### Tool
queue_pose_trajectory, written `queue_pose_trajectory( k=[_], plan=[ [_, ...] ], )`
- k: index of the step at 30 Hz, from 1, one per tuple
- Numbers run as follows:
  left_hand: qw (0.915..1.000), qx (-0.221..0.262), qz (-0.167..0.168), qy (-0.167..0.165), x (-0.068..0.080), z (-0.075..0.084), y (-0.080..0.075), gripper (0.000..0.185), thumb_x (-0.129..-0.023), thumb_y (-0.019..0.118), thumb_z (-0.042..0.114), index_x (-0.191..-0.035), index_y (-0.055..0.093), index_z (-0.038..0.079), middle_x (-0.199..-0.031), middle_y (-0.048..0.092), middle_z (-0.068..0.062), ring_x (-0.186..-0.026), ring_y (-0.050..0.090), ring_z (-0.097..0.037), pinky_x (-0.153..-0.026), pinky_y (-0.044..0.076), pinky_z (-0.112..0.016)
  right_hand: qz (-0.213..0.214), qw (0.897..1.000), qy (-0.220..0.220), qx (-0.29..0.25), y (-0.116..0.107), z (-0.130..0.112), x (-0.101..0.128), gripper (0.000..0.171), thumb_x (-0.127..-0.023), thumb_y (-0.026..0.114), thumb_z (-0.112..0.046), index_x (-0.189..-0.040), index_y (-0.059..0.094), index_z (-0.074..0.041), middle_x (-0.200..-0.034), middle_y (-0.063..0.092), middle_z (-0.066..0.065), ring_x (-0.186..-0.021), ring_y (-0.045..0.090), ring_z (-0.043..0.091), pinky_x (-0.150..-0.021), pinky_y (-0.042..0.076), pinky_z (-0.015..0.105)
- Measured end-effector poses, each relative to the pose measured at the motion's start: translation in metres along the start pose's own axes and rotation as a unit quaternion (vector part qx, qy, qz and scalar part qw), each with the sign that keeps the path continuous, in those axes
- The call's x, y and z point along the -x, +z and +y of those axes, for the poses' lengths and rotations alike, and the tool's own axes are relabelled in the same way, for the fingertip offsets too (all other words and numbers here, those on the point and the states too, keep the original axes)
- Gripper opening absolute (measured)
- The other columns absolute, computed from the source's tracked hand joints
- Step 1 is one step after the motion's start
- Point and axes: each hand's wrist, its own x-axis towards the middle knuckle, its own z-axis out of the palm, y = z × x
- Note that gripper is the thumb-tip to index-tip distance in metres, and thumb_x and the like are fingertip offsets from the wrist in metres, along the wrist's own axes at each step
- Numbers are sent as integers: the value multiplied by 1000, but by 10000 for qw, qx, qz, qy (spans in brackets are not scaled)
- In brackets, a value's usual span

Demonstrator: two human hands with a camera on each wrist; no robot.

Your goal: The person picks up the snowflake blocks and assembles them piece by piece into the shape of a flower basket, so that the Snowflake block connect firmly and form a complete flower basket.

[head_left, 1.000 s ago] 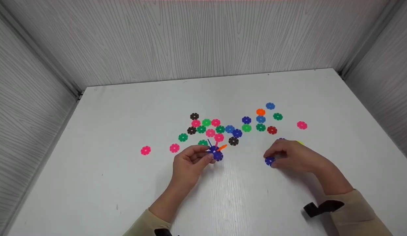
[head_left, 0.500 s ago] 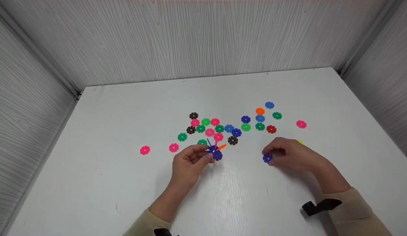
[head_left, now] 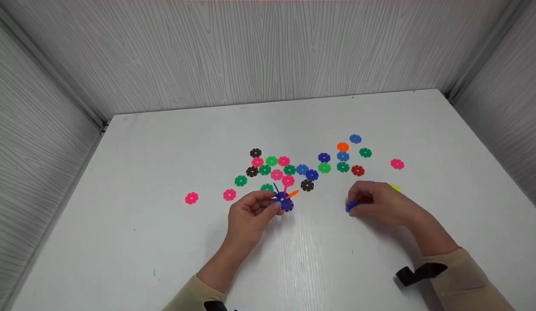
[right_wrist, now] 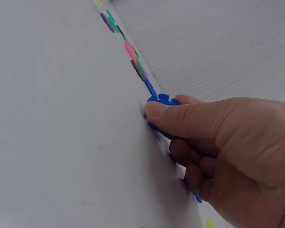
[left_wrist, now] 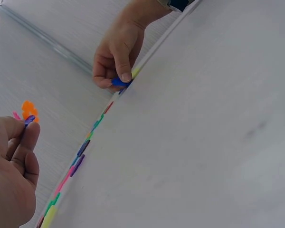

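The person's left hand (head_left: 250,214) pinches a small cluster of thin, notched discs (head_left: 287,204), mostly dark blue, with an orange one and a pink one standing out of it, between thumb and forefinger; the gap between them is just the pieces' thickness, and the other fingers curl in. Well apart from it, the right hand (head_left: 382,205) grips a single blue notched disc (right_wrist: 164,99) between thumb and forefinger, tilted nearly edge-on to the head camera and low over the glossy white table (head_left: 293,268); I can't tell whether it touches the surface. Beyond the hands, a loose scatter of similar flower-like discs (head_left: 290,169) in pink, green, black, blue, orange and red lies on the table. A yellow disc (head_left: 394,188) pokes out from behind the right hand. Both forearms wear beige sleeves (head_left: 466,287).
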Motion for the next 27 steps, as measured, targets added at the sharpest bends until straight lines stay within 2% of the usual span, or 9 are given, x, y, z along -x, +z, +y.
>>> queue_pose_trajectory(
  k=[3, 8, 14, 20, 27],
  plan=[
    [10000, -89, -16, 36, 1, 0, 1, 24, -96, 79, 7, -120, 76, 8, -107, 77, -19, -94, 78, -29, -93, 61, -35, 103, 9991, -120, -391, 7, -10, -3, 20, -95, 81, -15, -110, 70, -22, -101, 71, -2, -98, 67, 22, -83, 59, 25],
    [9998, -172, -48, 32, 2, 0, 2, 26, -97, 79, 7, -122, 76, 9, -108, 77, -18, -95, 78, -28, -93, 61, -34, 317, 9924, -665, -982, 29, -42, -5, 19, -98, 78, -11, -115, 72, -18, -103, 76, -3, -97, 74, 17, -86, 61, 25],
    [9997, -190, -103, 65, 2, -1, 2, 28, -97, 77, 6, -125, 77, 9, -107, 78, -17, -95, 78, -28, -94, 61, -35, 957, 9783, -1423, -1163, 59, -72, -6, 23, -96, 79, -7, -115, 74, -19, -104, 76, -10, -97, 75, 9, -89, 61, 28],
    [9993, -251, -266, 124, 4, -1, 4, 30, -98, 77, 8, -128, 76, 6, -107, 78, -15, -94, 78, -28, -93, 61, -33, 1476, 9650, -1845, -1137, 75, -79, -9, 23, -95, 79, -4, -113, 74, -18, -103, 75, -14, -94, 74, 6, -87, 63, 33],
    [9986, -174, -491, 98, 4, -1, 6, 29, -95, 81, 10, -124, 78, 7, -106, 80, -12, -95, 79, -29, -94, 60, -36, 1660, 9600, -1927, -1170, 77, -77, -11, 22, -95, 80, -5, -112, 76, -18, -103, 75, -14, -95, 74, 7, -86, 64, 35]
  ],
)
